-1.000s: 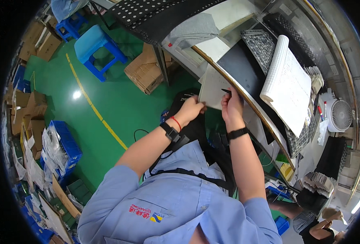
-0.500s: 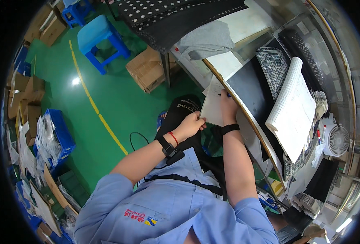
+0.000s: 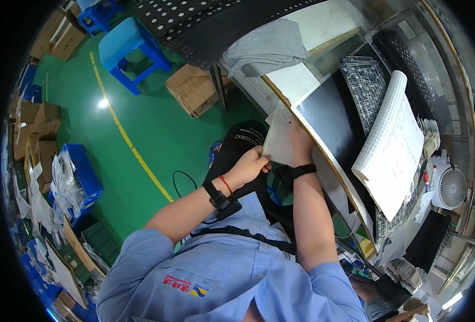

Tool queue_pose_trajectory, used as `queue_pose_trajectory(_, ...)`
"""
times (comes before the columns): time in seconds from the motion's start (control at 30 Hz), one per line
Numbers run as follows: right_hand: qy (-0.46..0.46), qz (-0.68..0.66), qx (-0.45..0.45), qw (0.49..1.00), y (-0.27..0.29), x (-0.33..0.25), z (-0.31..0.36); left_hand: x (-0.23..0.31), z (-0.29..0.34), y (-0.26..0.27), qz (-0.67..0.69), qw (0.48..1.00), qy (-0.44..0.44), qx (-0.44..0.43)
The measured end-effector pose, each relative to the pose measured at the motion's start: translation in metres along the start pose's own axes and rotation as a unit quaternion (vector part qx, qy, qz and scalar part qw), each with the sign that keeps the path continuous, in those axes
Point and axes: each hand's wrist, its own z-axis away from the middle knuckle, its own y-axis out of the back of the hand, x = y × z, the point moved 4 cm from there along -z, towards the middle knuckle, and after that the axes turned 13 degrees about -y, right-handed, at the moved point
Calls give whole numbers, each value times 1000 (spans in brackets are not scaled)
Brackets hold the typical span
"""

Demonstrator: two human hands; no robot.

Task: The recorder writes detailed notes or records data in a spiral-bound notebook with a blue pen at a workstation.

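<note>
A white writing pad or notebook (image 3: 278, 140) with faint handwriting lies over my lap, partly under the edge of the worktable. My left hand (image 3: 252, 163) is closed on its near left edge, thumb on top. Over the pad's right side is my right hand (image 3: 302, 144). The table edge hides its fingers, so whether it holds anything cannot be seen. Just above, a dark flat sheet (image 3: 328, 115) lies on the table and reaches to its wooden edge.
On the worktable are a rolled grid-printed sheet (image 3: 379, 129), patterned panels (image 3: 363, 80), grey cloth (image 3: 269, 47) and a small white fan (image 3: 452, 187). To the left stand a blue stool (image 3: 127, 45), a cardboard box (image 3: 191, 88) and a blue crate (image 3: 89, 174) of plastic bags.
My right hand has slipped further under the table edge, hiding its fingers and the dark pen-like tip seen there before. The dark sheet now reaches the table edge. My left hand keeps its hold.
</note>
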Motion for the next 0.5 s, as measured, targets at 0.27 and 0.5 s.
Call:
queue_pose_trajectory(0.27,0,27,15,1000,-4,11,-4,-3,-1,-1,3,1000,2,-6)
queue_pose_trajectory(0.5,-17,18,-8,1000,-1,-1,2,-3,1,1,7,1000,12,-2)
